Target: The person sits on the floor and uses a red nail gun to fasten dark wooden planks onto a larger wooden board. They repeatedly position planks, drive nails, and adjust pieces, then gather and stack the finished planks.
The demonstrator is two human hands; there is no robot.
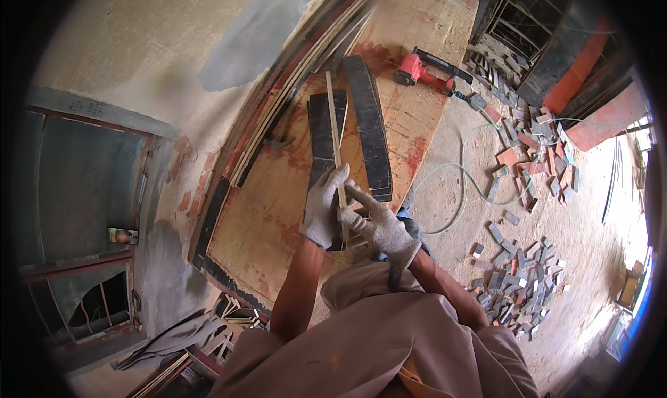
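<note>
Both my hands wear pale work gloves and meet above a plywood work surface. My left hand (322, 209) is closed around a long, thin wooden strip (334, 116), which points away from me over the table. My right hand (383, 230) is at the strip's near end, its fingers bent against the wood and the index finger partly stretched. Under the strip lies a dark board (321, 130). Just right of it rests a stack of long black boards (368, 127). A dark, handle-like piece (394, 276) shows below my right wrist; its kind is unclear.
A red and black nail gun (425, 71) lies on the far right of the plywood table (260, 221), with a pale green hose (463, 182) looping to the floor. Long boards (281, 82) lean along the left wall. Several small offcuts (517, 280) litter the floor at right.
</note>
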